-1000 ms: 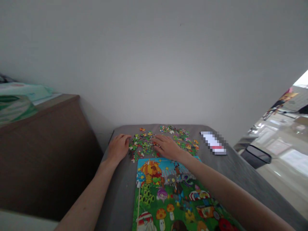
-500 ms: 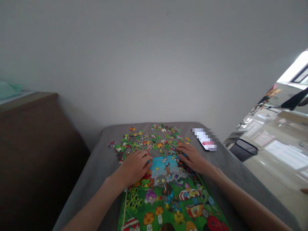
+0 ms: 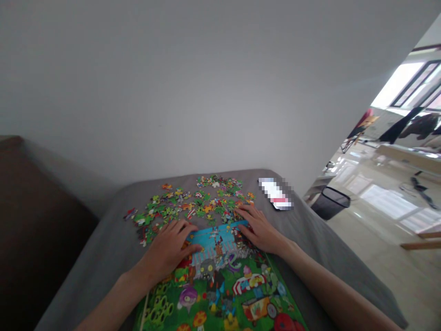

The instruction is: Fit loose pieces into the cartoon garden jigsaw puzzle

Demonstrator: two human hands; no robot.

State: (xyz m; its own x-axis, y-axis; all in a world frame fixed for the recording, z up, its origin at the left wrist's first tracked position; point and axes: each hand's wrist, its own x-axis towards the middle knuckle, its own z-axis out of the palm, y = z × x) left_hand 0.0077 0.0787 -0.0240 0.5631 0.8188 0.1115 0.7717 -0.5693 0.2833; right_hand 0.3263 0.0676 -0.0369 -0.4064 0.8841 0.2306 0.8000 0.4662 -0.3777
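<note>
A colourful cartoon picture board (image 3: 220, 276), green with a blue band along its far end, lies in front of me on a grey cloth. My left hand (image 3: 170, 248) rests over its far left corner, thumb stretched onto the blue band and fingers forward. On the far right corner lies my right hand (image 3: 258, 230), its fingers extended and its thumb apart on the picture. Both hands look open, though what is beneath the palms is hidden. Just beyond the fingertips, loose jigsaw pieces (image 3: 206, 208) are scattered in a wide heap.
A phone (image 3: 275, 194), its screen lit and partly pixelated, lies on the grey cloth (image 3: 93, 266) to the right. Behind rises a plain wall (image 3: 206, 92). Brown furniture (image 3: 37, 207) stands left; a dark bin (image 3: 329, 202) is on the floor at right.
The view has swung slightly right, so the board, pieces and phone appear further left. My left thumb looks more stretched out over the board. Both hands stay at its far corners.
</note>
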